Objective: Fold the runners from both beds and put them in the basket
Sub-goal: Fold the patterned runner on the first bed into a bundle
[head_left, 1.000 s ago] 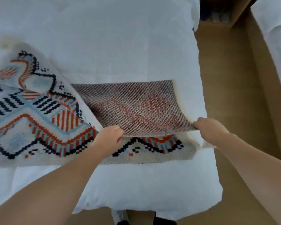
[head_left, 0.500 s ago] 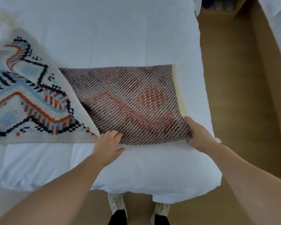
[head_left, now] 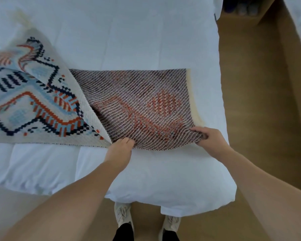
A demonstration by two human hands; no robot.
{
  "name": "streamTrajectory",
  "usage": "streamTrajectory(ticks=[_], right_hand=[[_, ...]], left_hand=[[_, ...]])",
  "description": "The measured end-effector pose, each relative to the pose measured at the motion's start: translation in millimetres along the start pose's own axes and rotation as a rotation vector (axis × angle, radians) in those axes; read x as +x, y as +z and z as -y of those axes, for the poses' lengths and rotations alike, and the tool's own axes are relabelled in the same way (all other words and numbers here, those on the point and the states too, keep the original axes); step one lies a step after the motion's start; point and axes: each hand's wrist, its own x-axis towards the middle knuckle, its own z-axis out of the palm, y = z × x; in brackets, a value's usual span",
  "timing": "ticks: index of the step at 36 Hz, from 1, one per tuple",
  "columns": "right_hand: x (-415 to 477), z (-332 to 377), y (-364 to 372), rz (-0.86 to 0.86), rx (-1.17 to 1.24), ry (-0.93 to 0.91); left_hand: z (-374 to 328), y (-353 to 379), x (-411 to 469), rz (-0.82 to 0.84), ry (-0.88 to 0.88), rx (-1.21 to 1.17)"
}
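Note:
A woven runner (head_left: pixel 33 101) with orange, blue and black patterns lies across the white bed (head_left: pixel 129 35). Its right end is folded over, showing the dark striped underside (head_left: pixel 137 105). My left hand (head_left: pixel 120 148) pinches the near edge of the folded part where it meets the patterned face. My right hand (head_left: pixel 209 139) grips the near right corner of the fold, bunching the cloth. No basket is in view.
The bed's foot edge is just in front of my shoes (head_left: pixel 122 214). A tan floor (head_left: pixel 250 101) runs along the bed's right side. The white cover of a second bed (head_left: pixel 299 13) shows at the top right. Some items stand on the floor at the far end (head_left: pixel 241 7).
The folded flap has been laid down flat so its near edge lines up with the runner's near edge. Both hands now take hold of that near edge again.

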Motion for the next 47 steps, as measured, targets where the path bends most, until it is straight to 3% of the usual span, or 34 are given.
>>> streamTrajectory(ticks=[5,8,12,16,23,29,32,40,47], right_hand=[[1.2,14.7,-5.4,-0.047,0.183,0.003],[-4.5,22.4,-13.2,0.014,0.132,0.048],[-15.6,21.1,-28.9,0.034,-0.193,0.051],[-21.6,11.5,-38.1,0.262,-0.825,0.047],[-30.8,-9.8,-12.7,0.284,-1.037,0.121],[-36.5,6.6,6.1,0.216,-1.120,0.136],[-43.9,41.2,19.0,0.224,-1.025,0.105],[-92.2,178.7,82.0,0.274,-0.901,-0.036],[-126.2,278.5,168.5,0.253,-0.877,-0.112]], left_hand=[[1.5,-4.3,1.3,0.008,0.013,0.027],[-1.7,-7.6,0.3,0.005,0.012,0.040],[-3.6,-11.7,-2.9,0.006,0.017,0.080],[-5.0,-7.9,-2.8,0.034,0.033,0.155],[-0.2,14.0,-20.7,0.027,0.031,0.213],[12.1,-12.1,-47.4,0.096,-0.016,0.166],[19.7,-47.7,-70.5,0.092,-0.056,0.094],[73.4,-147.3,-163.8,-0.083,-0.192,-0.110],[175.8,-188.7,-245.5,-0.194,-0.281,-0.224]])
